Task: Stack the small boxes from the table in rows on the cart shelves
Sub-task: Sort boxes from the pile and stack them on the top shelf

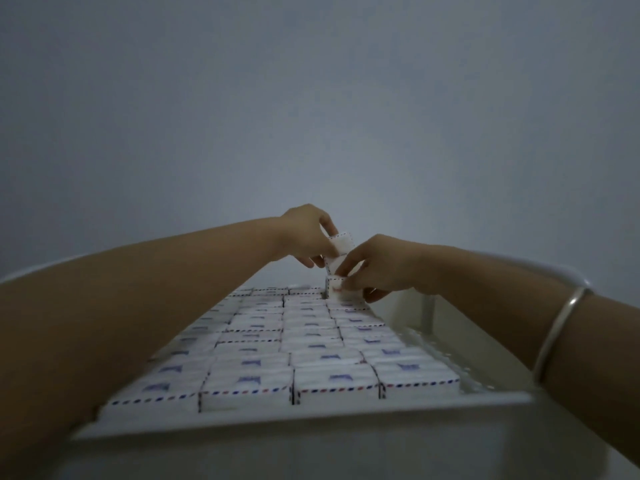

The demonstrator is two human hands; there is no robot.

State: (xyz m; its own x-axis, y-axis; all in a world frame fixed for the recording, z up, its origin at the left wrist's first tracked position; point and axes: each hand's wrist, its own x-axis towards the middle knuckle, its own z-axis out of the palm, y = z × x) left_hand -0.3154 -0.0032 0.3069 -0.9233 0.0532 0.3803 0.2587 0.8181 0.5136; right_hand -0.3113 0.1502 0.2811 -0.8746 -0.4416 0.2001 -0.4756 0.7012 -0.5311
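Plain grey wall (311,98) behind. White cart shelf (311,415), raised rim, is filled with small boxes (304,341) in 4 tight rows: white, rectangular, with red-and-blue dashed edging and a blue mark on top. At the far end, the left hand (304,237) grips a raised box (342,242). The right hand (377,268) pinches a corner box (335,285) resting on the layer. Metal bangle (561,330) on the right forearm.

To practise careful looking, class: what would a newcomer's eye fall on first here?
First, the two hands meeting at the far end: the left hand and right hand both pinch small white boxes there. Towards the camera, rows of boxes line the cart shelf. A metal bangle rings the right forearm.
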